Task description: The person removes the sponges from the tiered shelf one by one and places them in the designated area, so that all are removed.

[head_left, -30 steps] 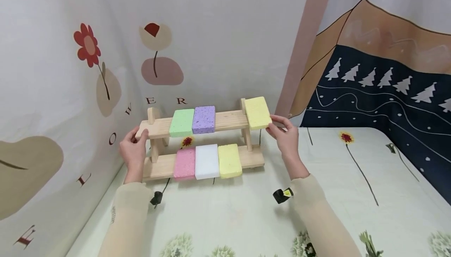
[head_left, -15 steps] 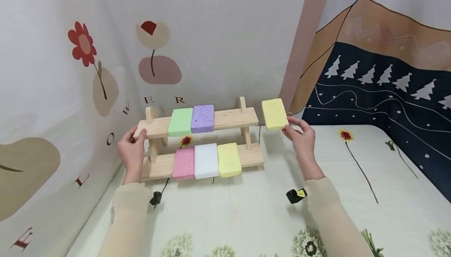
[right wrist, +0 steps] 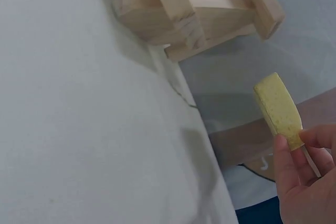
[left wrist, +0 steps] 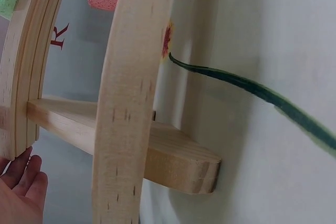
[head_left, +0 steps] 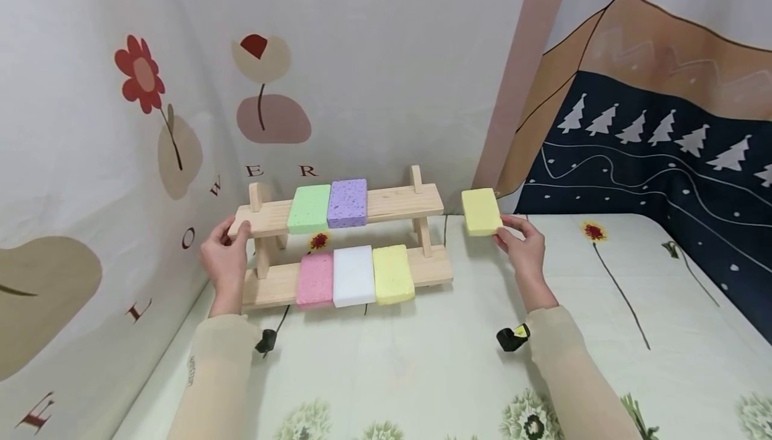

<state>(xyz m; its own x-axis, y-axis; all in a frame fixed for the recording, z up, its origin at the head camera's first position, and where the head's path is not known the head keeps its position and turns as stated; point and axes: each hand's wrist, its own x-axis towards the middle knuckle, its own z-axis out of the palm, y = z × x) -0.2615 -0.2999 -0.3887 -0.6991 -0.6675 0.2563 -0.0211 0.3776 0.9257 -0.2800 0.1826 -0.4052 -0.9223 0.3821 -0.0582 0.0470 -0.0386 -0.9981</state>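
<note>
Left of the left hand (head_left: 224, 256) I see a white wall (head_left: 374, 58) printed with flowers and letters. Between the hands stands the wooden rack (head_left: 398, 200), the one obstacle from one hand to the other. Its upper shelf bears the green sponge (head_left: 310, 209) and the purple sponge (head_left: 347, 203), side by side; on the lower sit the pink sponge (head_left: 315, 280), the white sponge (head_left: 354, 276) and the low yellow sponge (head_left: 394, 274). Beyond the right hand (head_left: 523, 246) I have a dark cloth (head_left: 639, 185) with pale trees, and a pale tablecloth (head_left: 422, 359) spreads below both hands.

The left hand reaches forward and grips the upper shelf's left end, thumb on top. The right hand reaches forward too, pinching the held sponge (head_left: 482, 212), also yellow, by its lower right corner; I see it in the air, apart from the rack's right end.

I count two hands, one rack with two shelves, and six sponges: one green, one purple, one pink, one white, two yellow.
</note>
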